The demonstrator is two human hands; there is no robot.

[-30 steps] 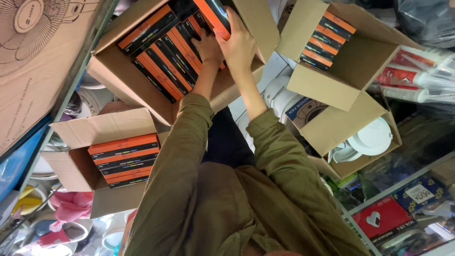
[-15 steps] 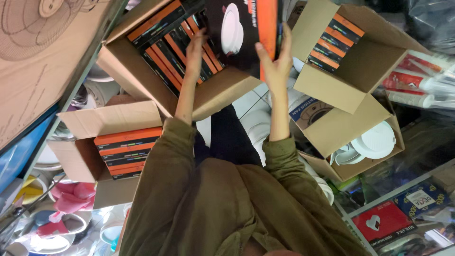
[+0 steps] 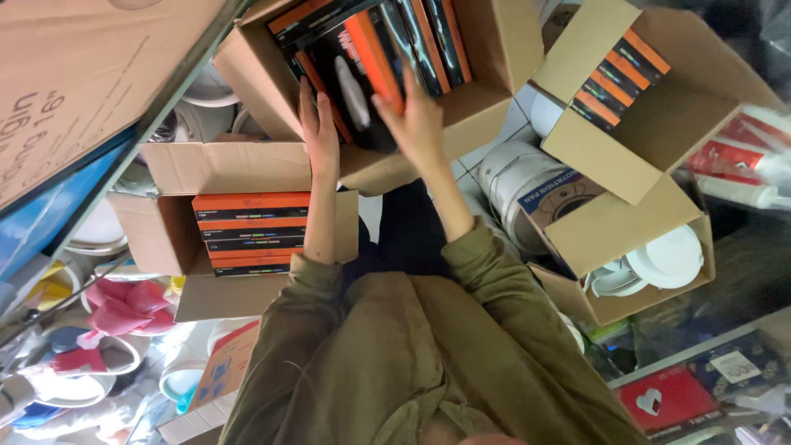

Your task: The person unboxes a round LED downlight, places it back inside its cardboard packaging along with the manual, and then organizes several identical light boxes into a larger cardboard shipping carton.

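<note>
Black and orange: the flat box (image 3: 358, 82) I hold, at 12 o'clock, over the big carton (image 3: 486, 107).
Left hand (image 3: 317, 124): fingers together, flat on its left edge.
Right hand (image 3: 416, 124): fingers spread, clamped on its right side.
Stack of same boxes (image 3: 251, 235): at 9 o'clock, in another carton (image 3: 165, 222).

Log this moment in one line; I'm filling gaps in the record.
left hand: on black-and-orange box | right hand: holds same box | place: over open carton
</note>
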